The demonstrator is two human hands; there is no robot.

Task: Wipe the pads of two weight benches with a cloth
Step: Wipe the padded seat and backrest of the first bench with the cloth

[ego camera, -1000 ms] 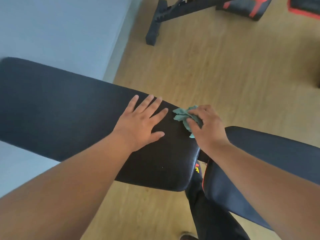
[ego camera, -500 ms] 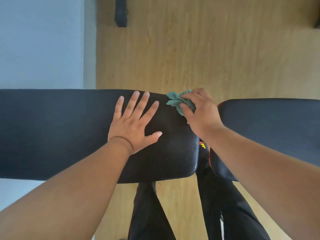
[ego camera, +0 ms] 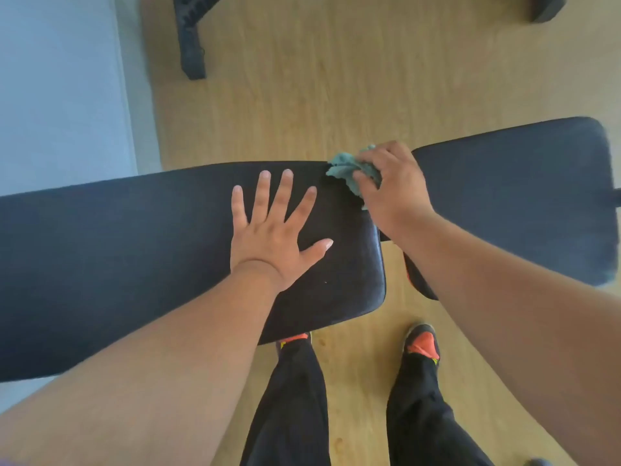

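A long black back pad point(ego camera: 117, 257) of a weight bench stretches across the view from the left. Its black seat pad point(ego camera: 524, 196) lies to the right, past a narrow gap. My left hand point(ego camera: 272, 237) rests flat on the back pad with fingers spread. My right hand point(ego camera: 391, 190) grips a crumpled teal cloth point(ego camera: 346, 169) and presses it onto the far right corner of the back pad, beside the gap.
Wooden floor point(ego camera: 336, 95) lies beyond the bench. A black frame leg point(ego camera: 191, 38) of another bench stands at the top left, another dark foot point(ego camera: 546, 8) at the top right. A pale wall point(ego camera: 57, 85) runs on the left. My legs and red-toed shoes point(ego camera: 421, 344) stand below the pad.
The camera has swung, so the bench now tilts the other way. Both hands stay in place on the pad, the cloth still at the pad's far right corner.
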